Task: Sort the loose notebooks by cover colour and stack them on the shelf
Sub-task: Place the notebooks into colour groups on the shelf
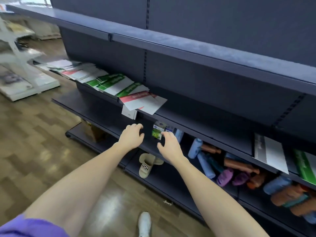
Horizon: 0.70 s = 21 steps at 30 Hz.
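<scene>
Both hands, left hand (132, 136) and right hand (168, 144), empty with loosely curled fingers, reach toward shelf (196, 117); red notebook (142, 101) overhangs at 12 o'clock, best lifted two-handed, squared before stacking.

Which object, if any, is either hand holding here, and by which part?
Nothing is held. The left hand and the right hand both reach towards the dark shelf with loosely curled fingers, below the red notebook.
</scene>
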Tool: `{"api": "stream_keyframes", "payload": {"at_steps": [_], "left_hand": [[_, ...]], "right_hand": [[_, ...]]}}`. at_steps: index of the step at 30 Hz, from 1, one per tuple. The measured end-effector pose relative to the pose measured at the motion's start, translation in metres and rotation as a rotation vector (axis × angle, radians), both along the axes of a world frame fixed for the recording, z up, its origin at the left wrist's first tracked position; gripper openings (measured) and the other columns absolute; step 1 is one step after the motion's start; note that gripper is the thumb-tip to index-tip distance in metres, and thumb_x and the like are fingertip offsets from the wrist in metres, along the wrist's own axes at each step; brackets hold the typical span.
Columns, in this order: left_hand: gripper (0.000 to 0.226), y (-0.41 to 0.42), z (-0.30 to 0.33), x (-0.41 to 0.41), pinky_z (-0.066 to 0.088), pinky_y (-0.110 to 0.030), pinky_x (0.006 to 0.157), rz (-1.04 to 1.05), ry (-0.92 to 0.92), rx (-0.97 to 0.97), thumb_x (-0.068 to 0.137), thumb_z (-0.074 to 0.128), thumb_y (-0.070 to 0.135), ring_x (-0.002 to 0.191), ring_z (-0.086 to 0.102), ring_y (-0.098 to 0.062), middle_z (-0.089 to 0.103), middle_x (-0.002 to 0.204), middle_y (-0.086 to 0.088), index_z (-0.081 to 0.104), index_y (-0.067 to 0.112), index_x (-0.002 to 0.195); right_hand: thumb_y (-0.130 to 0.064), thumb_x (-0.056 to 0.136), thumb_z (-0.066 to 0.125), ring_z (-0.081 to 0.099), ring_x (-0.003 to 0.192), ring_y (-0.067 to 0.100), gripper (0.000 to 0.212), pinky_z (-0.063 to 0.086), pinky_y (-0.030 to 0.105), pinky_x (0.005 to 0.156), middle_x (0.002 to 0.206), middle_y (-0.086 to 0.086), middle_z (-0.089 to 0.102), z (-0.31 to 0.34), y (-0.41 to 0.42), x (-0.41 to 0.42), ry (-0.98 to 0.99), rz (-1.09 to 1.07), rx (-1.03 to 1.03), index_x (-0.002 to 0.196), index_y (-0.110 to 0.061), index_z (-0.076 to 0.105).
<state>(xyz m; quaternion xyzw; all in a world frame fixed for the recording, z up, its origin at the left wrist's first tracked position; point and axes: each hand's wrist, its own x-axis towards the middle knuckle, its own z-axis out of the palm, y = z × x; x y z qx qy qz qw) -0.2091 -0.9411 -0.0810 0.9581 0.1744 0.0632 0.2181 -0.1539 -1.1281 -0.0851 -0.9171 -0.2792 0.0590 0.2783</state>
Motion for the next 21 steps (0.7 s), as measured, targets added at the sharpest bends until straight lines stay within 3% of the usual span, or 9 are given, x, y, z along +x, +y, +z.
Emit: {"api": "stream_keyframes", "payload": {"at_steps": [4,8,15,21], "left_hand": [[0.044,0.038,0.007,0.023,0.047,-0.044,0.099,0.01,0.009,0.017,0.098,0.052,0.028,0.125,0.049,-0.03,0.054,0.138,-0.007,0.05,0.016,0.14],[0.037,0.076,0.013,0.053,0.051,-0.042,0.091,0.007,0.0,0.036,0.096,0.053,0.024,0.112,0.056,-0.03,0.06,0.127,-0.006,0.055,0.015,0.132],[0.045,0.151,0.029,0.122,0.042,-0.042,0.101,-0.068,0.127,0.174,0.099,0.05,0.027,0.13,0.042,-0.031,0.053,0.14,-0.005,0.048,0.014,0.142],[0.044,0.18,0.018,0.175,0.04,-0.044,0.102,-0.115,0.199,0.219,0.098,0.049,0.029,0.125,0.043,-0.035,0.048,0.141,-0.011,0.045,0.016,0.141]], "right_hand": [[-0.024,0.095,0.057,0.047,0.129,0.023,0.05,0.041,0.036,0.105,0.142,0.004,0.046,0.002,0.043,0.027,-0.007,0.002,0.003,0.143,-0.015,0.047],[-0.023,0.094,0.056,0.047,0.128,0.023,0.05,0.042,0.039,0.105,0.141,0.005,0.046,0.0,0.09,0.062,0.008,-0.011,0.022,0.142,-0.015,0.047],[-0.022,0.097,0.05,0.041,0.13,0.03,0.046,0.035,0.04,0.109,0.142,0.013,0.046,0.0,0.163,0.129,0.006,-0.142,0.016,0.141,-0.01,0.047],[-0.031,0.101,0.044,0.041,0.127,0.032,0.043,0.036,0.041,0.105,0.139,0.014,0.049,-0.011,0.192,0.17,0.022,-0.227,-0.111,0.138,-0.009,0.049]]}}
